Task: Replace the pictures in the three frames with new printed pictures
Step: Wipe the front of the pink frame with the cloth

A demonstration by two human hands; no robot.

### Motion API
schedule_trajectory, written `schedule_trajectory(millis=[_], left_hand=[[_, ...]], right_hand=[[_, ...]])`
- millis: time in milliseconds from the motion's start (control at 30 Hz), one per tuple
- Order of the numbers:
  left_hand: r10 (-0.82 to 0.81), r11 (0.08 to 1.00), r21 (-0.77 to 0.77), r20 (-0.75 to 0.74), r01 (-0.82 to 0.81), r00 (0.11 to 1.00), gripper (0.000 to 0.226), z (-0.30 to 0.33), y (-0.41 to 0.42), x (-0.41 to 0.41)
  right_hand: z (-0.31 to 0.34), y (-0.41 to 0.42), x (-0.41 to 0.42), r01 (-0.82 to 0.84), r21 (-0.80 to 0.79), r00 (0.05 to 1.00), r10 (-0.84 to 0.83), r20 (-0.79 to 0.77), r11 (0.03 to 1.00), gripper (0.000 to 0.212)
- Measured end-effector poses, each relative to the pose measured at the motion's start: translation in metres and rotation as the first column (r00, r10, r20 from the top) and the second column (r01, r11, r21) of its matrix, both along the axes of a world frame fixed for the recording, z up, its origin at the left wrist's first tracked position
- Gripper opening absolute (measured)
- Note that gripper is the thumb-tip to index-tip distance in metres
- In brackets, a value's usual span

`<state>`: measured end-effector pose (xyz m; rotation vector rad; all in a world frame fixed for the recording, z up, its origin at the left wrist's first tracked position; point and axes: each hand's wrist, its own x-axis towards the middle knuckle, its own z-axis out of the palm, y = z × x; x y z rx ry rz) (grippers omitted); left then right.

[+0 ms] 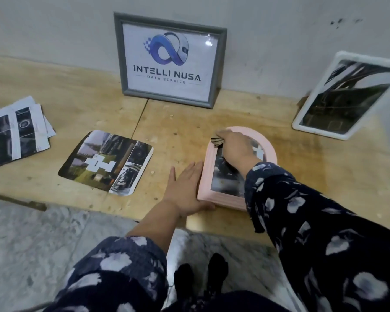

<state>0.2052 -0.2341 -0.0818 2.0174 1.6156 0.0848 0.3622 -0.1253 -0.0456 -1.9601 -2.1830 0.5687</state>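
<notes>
Pink frame [206,174] flat on bench, left hand [185,190] spread against its side, right hand [234,145] pinching its top

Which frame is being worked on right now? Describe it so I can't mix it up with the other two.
On the wooden table, nearest the front edge and right of the loose collage print, lies the pink frame. Unlike the grey frame and the white frame leaning by the wall, it lies flat, has an arched top, and both hands touch it.
</notes>
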Motion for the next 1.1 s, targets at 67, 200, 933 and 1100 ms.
schedule_trajectory(millis=[67,200,933,1100], left_hand=[[0.04,0.999,-0.02,0.019,-0.039,0.999,0.14,0.002,-0.001,0.001],[0.103,0.994,-0.033,0.08,-0.101,0.991,0.152,0.005,-0.003,0.005],[0.041,0.965,0.262,-0.153,0.001,0.987,0.112,-0.021,-0.013,0.015],[0.058,0.957,0.288,-0.121,-0.021,0.991,0.109,-0.023,-0.014,0.014]], right_hand=[[-0.008,-0.021,-0.01,-0.071,0.012,0.997,0.071,0.005,0.997,0.054],[-0.016,-0.063,-0.016,-0.145,0.033,0.989,0.144,0.021,0.989,0.052],[-0.003,0.025,0.032,-0.208,0.401,0.978,0.182,0.101,0.892,0.037],[-0.018,0.026,0.049,-0.331,0.092,0.893,0.28,0.352,0.939,0.066]])
